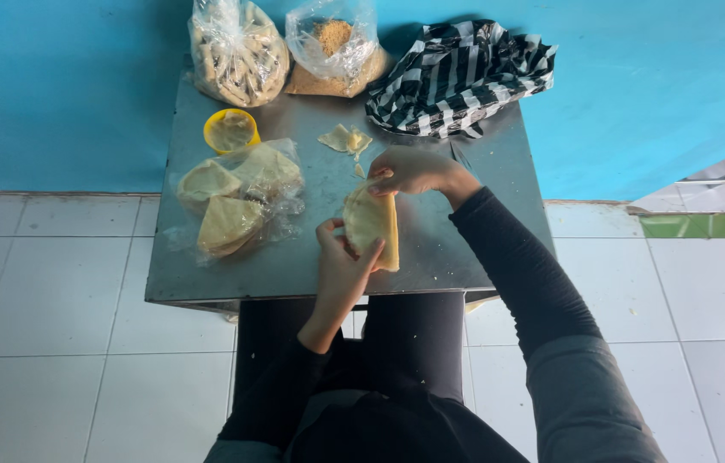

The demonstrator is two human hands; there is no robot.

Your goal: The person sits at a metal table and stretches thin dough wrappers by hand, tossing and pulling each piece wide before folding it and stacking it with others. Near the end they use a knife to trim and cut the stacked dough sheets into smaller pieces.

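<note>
Landmark: the yellow cup (230, 130), standing near the far left of the grey metal counter (431, 257); every place below is told from it.
Folded pastry (371, 225): a pale, thin sheet folded into a half-round, to the right of the yellow cup and nearer the person, held just over the counter between both hands.
Left hand (344, 267): curled round the near end of the folded pastry, thumb on top, fingers under it.
Right hand (412, 170): fingertips pinched on the far edge of the fold.
Scrap of dough (345, 139): right of the yellow cup, just beyond the right hand, lying loose.
Stack of wrappers (234, 197): just nearer than the yellow cup, pale triangles on clear plastic.
Bags: one of finger-shaped pieces (238, 51) beyond the yellow cup, one of brown crumbs (334, 56) and a striped black-and-white bag (457, 75) farther right.
Risk, tearing: the sheet looks thin; a hard pinch at the edge could split it.
Risk, seam: an uneven press may leave a gap, so the fold could spring open.
Risk, dropping: the near end sits close to the counter's front edge; a loosened left grip could let it slide towards the lap.
</note>
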